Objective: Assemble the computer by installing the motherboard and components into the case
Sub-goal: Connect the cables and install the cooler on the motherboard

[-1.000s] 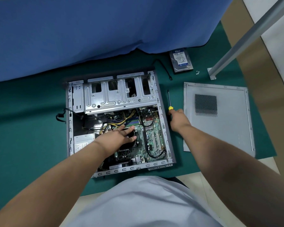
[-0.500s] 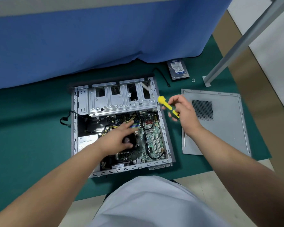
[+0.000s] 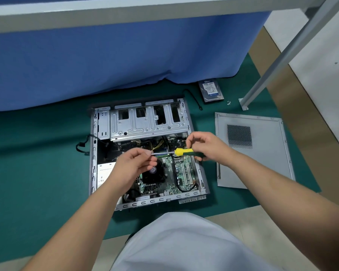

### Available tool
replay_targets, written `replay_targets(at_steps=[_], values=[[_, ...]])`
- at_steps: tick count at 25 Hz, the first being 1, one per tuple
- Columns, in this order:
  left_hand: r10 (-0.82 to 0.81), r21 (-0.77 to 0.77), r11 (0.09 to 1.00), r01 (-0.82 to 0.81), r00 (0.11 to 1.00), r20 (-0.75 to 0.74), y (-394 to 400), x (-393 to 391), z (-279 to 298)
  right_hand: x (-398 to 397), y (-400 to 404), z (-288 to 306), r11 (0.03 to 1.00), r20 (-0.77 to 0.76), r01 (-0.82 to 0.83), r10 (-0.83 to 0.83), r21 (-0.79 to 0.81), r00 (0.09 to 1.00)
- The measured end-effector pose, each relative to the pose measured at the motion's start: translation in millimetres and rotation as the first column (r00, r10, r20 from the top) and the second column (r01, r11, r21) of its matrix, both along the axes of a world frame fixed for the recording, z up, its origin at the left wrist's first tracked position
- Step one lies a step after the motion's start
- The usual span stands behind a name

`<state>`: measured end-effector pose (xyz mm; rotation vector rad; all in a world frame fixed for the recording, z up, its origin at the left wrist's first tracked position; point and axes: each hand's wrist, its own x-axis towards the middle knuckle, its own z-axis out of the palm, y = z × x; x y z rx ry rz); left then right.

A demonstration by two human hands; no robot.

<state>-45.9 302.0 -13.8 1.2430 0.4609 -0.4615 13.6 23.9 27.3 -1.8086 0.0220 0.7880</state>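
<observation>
An open grey computer case (image 3: pixel 93 153) lies on the green mat. Its green motherboard (image 3: pixel 181 171) with a black CPU fan (image 3: pixel 155 174) sits inside, under a metal drive cage (image 3: pixel 145 124). My right hand (image 3: pixel 205 146) grips the yellow and green handle of a screwdriver (image 3: pixel 181 152), held level above the board. My left hand (image 3: pixel 135 167) pinches the tip end of its metal shaft. Whether a screw sits at the tip is hidden by my fingers.
The case's side panel (image 3: pixel 262 163) lies flat to the right. A hard drive (image 3: pixel 211 90) and small screws (image 3: pixel 229 103) lie at the back right beside a metal table leg (image 3: pixel 278 61). A black cable (image 3: pixel 194 100) lies near the case. Blue cloth (image 3: pixel 106 65) hangs behind.
My right hand picked the screwdriver up from the mat and brought it over the case. My left hand rose off the CPU fan and took the shaft's tip.
</observation>
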Motion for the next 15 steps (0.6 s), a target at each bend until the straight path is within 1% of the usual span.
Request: replay_targets(at_steps=[1,2,3,4,5,6,8,9,10,11,12,13,14,15], values=[[-0.026,0.030,0.999,0.026,1.000,-0.004,2,-1,-2,2,1,1,0.998,0.008,0.061,-0.061,0.029,0.998],[-0.077,0.079,0.994,0.077,0.997,-0.004,2,-3,-3,4,3,2,0.982,-0.012,0.164,-0.164,0.088,0.986],[-0.140,0.131,0.982,0.140,0.990,-0.003,1,-5,-4,5,5,3,0.941,-0.072,0.301,-0.293,0.157,0.953],[-0.194,0.172,0.966,0.192,0.981,-0.005,-1,-7,-6,6,9,3,0.879,-0.154,0.425,-0.400,0.216,0.904],[-0.231,0.209,0.951,0.228,0.973,-0.009,-3,-8,-7,5,14,2,0.843,-0.191,0.487,-0.452,0.227,0.871],[-0.259,0.244,0.936,0.253,0.966,-0.009,-6,-10,-8,4,18,-1,0.854,-0.167,0.486,-0.460,0.184,0.872],[-0.307,0.307,0.907,0.289,0.952,0.010,-11,-12,-11,3,24,-7,0.907,-0.071,0.414,-0.409,0.074,0.910],[-0.335,0.367,0.880,0.303,0.942,0.025,-12,-14,-13,2,26,-8,0.918,-0.029,0.392,-0.391,0.053,0.920],[-0.379,0.478,0.821,0.313,0.924,0.045,-10,-15,-16,2,25,-9,0.924,0.019,0.379,-0.380,0.050,0.925],[-0.451,0.628,0.710,0.318,0.891,0.059,-7,-15,-18,2,24,-8,0.929,0.084,0.368,-0.370,0.041,0.925],[-0.553,0.776,0.548,0.314,0.831,0.054,-3,-16,-21,1,23,-8,0.933,0.165,0.359,-0.356,0.012,0.920],[-0.666,0.882,0.365,0.299,0.746,0.023,2,-16,-25,1,21,-7,0.936,0.245,0.350,-0.333,-0.031,0.911],[-0.762,0.939,0.195,0.283,0.647,-0.036,4,-16,-30,-1,20,-8,0.937,0.317,0.343,-0.304,-0.073,0.898],[-0.826,0.962,0.052,0.269,0.553,-0.110,6,-15,-35,-2,19,-9,0.936,0.378,0.332,-0.268,-0.115,0.886]])
